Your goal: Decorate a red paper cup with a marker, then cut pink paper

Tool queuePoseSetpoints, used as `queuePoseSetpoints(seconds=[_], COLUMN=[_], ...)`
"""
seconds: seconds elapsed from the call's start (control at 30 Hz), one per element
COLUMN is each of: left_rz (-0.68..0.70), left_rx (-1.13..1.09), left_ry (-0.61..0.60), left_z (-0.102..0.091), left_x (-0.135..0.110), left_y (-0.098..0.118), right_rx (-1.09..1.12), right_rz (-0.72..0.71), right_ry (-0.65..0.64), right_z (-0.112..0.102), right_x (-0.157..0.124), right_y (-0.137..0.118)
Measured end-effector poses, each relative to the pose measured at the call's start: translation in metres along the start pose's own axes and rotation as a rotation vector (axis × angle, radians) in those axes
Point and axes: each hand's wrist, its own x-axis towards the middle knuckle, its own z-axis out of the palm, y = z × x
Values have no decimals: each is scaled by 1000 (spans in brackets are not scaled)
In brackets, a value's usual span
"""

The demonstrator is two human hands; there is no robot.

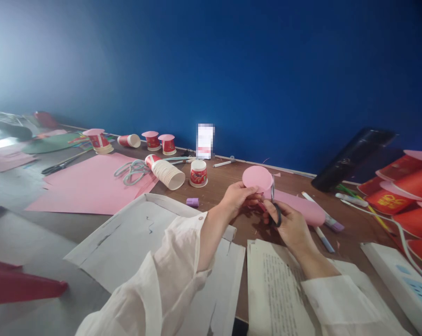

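My left hand (239, 196) pinches a round pink paper disc (257, 178) and holds it up above the brown table (252, 224). My right hand (290, 223) is closed around the black handles of small scissors (274, 200), whose blades point up at the disc's right edge. A larger pink paper piece (301, 207) lies just behind the right hand. Both arms wear white sleeves.
A stack of red paper cups (165, 171) lies on its side, with single cups (198, 173) around it. A pink sheet (88, 184), grey cord, white papers (134, 238), pens (322, 224), a power strip (403, 280) and red cut cups (403, 191) surround the hands. A blue wall stands behind.
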Motion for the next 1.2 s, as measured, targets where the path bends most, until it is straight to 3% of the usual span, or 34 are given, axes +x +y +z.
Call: queuePoseSetpoints(seconds=[1.2], left_rz=[-6], left_rx=[7], left_ry=[22], left_z=[1], left_x=[-1], left_y=[1], right_rx=[2], right_rz=[21], right_ry=[-18], right_z=[1], right_x=[1], right_y=[3])
